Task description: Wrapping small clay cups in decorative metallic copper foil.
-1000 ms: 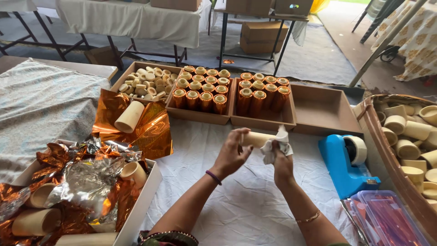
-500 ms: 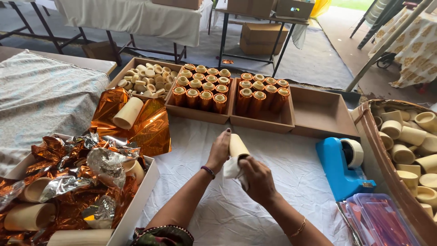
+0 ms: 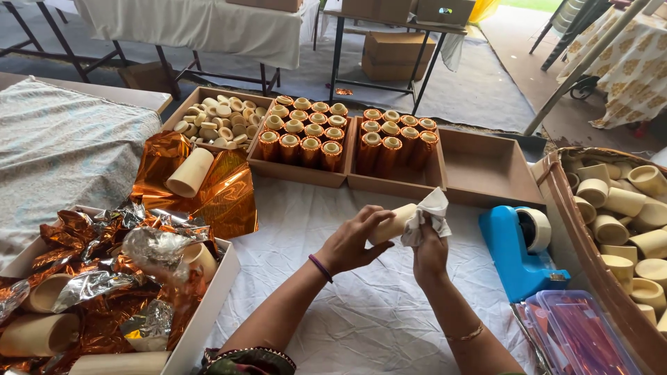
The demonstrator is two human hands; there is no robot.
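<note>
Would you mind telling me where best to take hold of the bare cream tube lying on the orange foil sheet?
Probably around its middle, from above. The cream tube lies on its side on the orange foil sheet, angled, open end toward the camera, with its long sides clear. Fingers across the round body should close on it without pinching the foil.

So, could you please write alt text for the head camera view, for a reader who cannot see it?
A person's left hand holds a cream tube while the right hand presses a white cloth against its end, above a white-covered table. Behind stand cardboard boxes of foil-wrapped tubes, with a blue tape dispenser at the right and crumpled orange foil at the left.
</note>
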